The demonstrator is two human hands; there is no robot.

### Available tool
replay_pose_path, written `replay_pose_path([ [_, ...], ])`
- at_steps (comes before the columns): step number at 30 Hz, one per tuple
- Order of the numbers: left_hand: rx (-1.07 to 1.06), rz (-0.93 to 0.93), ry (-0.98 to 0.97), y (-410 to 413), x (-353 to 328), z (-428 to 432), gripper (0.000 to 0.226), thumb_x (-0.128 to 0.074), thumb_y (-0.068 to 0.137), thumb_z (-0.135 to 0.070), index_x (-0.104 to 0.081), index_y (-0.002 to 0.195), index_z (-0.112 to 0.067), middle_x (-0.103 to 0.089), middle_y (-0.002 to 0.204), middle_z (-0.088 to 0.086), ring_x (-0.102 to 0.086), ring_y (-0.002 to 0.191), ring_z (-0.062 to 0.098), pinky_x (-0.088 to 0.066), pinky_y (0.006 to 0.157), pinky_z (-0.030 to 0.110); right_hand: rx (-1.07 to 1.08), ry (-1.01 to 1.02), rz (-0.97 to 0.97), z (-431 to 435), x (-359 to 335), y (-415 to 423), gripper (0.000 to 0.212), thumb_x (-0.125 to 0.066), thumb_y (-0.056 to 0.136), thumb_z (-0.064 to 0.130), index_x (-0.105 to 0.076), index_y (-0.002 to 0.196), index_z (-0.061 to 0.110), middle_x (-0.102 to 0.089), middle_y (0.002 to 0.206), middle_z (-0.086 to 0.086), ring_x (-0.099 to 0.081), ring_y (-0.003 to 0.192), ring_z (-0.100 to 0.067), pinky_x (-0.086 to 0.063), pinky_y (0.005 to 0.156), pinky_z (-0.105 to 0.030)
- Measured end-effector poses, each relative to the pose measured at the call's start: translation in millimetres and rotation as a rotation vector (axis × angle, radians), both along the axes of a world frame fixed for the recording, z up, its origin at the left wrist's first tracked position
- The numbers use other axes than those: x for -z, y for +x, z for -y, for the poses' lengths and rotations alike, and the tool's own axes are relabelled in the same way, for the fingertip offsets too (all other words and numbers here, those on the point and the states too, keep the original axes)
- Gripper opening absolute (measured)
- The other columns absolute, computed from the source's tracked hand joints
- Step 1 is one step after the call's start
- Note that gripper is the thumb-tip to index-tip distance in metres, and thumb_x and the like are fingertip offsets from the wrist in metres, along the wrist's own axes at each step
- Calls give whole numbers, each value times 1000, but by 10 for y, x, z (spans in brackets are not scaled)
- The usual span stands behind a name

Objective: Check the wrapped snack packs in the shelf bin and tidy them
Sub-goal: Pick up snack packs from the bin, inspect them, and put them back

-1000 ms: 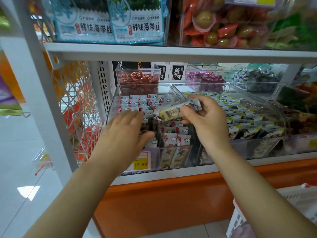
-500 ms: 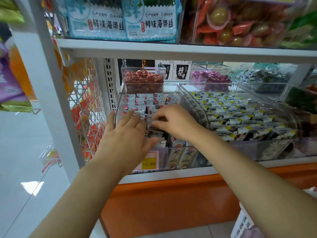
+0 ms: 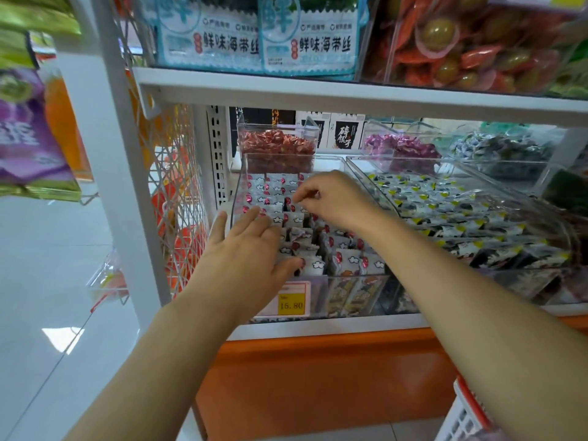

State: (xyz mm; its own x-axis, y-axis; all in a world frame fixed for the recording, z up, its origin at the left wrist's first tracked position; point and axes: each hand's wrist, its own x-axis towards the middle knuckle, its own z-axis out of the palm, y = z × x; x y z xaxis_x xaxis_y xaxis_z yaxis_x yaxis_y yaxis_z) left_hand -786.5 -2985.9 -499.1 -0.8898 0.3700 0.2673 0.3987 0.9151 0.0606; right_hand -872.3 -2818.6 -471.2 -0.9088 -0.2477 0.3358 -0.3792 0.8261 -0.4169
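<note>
Reaching into the clear plastic shelf bin (image 3: 237,189) at the centre of the frame, the person has both hands among the white cloud-printed wrapped snack packs (image 3: 346,261) that fill it. The left hand (image 3: 245,249) lies flat on the packs by the bin's left wall, fingers straight and a little spread, holding nothing. The right hand (image 3: 337,198), just above and to the right of it, has its fingers curled down. Thumb and forefinger seem to nip the top edge of one pack in the middle rows, though the grip is small in view.

The rows at the upper end of the bin stand upright in even lines. Those nearer the yellow price tag (image 3: 291,305) lean at odd angles with dark gaps between. I'd judge the job roughly half done, with the front rows yet to be straightened and closed up.
</note>
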Motion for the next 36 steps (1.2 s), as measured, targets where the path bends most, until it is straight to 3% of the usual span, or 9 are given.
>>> replay_pose_path([
  [5, -33, -54, 39, -5, -24, 0, 61, -28, 92, -54, -31, 142, -20, -19, 155, -3, 3, 144, 12, 10, 113, 43, 4, 325, -65, 147, 36, -95, 10, -66, 84, 26, -71, 89, 20, -60, 88, 9, -49, 104, -15, -44, 84, -32],
  [8, -50, -131, 107, 0, -52, -8, 57, -37, 94, -47, -30, 143, -20, -21, 155, -3, 1, 144, 12, 9, 114, 40, 27, -33, -121, 80, -24, 30, 5, -64, 86, 18, -65, 81, 19, -53, 81, 12, -51, 78, -3, -41, 71, -17],
  [10, -45, -199, 171, 0, -75, -17, 54, -43, 94, -40, -32, 142, -19, -25, 153, -2, -7, 144, 13, 4, 115, 38, 77, -269, -200, -27, -85, 164, 9, -59, 89, 15, -60, 81, 17, -52, 83, 11, -49, 76, 1, -38, 64, -5],
  [14, -2, -277, 397, 36, -132, -69, 50, -52, 93, -28, -39, 140, -15, -39, 146, 1, -29, 135, 19, -19, 112, 31, 162, -645, -278, -245, -136, 527, 13, -53, 93, 9, -54, 81, 14, -56, 82, 8, -63, 75, -8, -52, 62, -20],
  [16, 13, -213, 550, 73, -147, -126, 52, -53, 92, -28, -37, 141, -17, -42, 141, 2, -41, 125, 20, -31, 107, 33, 186, -800, -260, -325, -109, 717, 16, -51, 94, 8, -53, 81, 17, -60, 78, 5, -59, 56, 1, -49, 50, -15],
  [20, 29, -2, 707, 127, -118, -236, 52, -49, 93, -34, -35, 142, -20, -51, 129, 0, -54, 86, 5, -47, 76, 25, 169, -1074, -96, -416, 23, 1010, 14, -50, 95, 8, -57, 83, 11, -63, 77, -3, -59, 54, -4, -49, 48, -18],
  [24, 47, 145, 915, 137, -105, -282, 30, -49, 95, -20, -55, 122, -12, -64, 84, -1, -60, 61, 1, -49, 52, 11, 109, -1288, 82, -400, 132, 1134, 15, -51, 94, 8, -60, 82, 7, -65, 70, -3, -60, 54, -8, -49, 49, -20],
  [31, 27, 438, 1422, 161, -141, -284, 13, -53, 92, -19, -64, 93, -13, -68, 78, 1, -68, 68, 10, -55, 58, 19, -90, -1538, 335, -487, 158, 1191, 14, -61, 72, 4, -67, 85, 3, -70, 72, -5, -66, 62, -12, -54, 56, -20],
  [36, 71, 630, 1758, 177, -192, -255, 33, -53, 91, -20, -63, 60, -16, -59, 55, -3, -59, 53, 6, -51, 51, 16, -103, -1551, 349, -538, 181, 1225, 21, -61, 65, 3, -62, 86, 1, -70, 75, -7, -68, 63, -15, -55, 57, -20],
])
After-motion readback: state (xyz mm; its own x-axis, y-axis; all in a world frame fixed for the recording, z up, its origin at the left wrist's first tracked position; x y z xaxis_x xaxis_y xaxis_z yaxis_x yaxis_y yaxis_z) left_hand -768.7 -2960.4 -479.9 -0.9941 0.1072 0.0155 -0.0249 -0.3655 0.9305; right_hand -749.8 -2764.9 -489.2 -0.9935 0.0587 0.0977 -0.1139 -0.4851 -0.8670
